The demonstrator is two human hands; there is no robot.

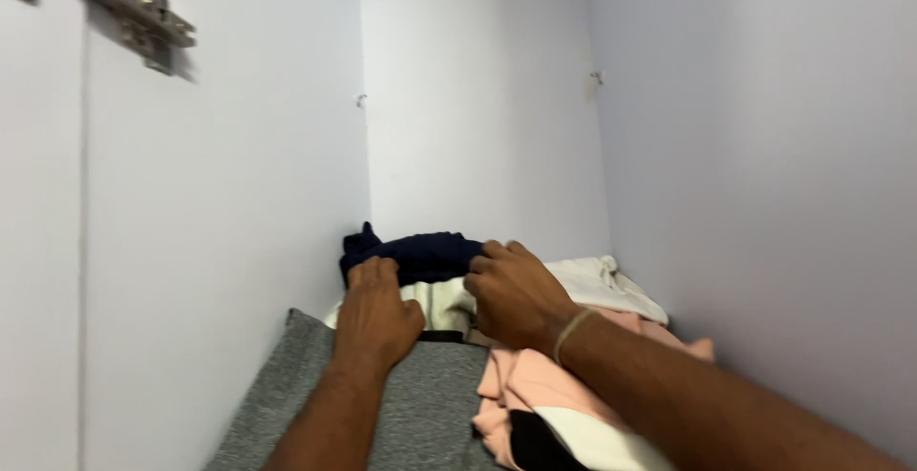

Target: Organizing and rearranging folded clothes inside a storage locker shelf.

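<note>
Two hands (377, 316) (516, 294) press one navy garment (420, 255)

Head cam, close, fwd-down into white cupboard (239, 203)

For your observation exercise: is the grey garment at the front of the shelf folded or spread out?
Folded, it seems: the grey garment lies flat as a neat block with straight edges under the left hand. Its near end is out of frame.

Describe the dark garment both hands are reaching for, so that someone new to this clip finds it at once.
Look into the white-walled compartment and follow the clothes to the back wall. There, just past the left hand and right hand, lies the navy garment, bunched on a cream piece. It is the only dark blue item, farthest back, unlike the grey fabric and pink cloth nearer.
</note>
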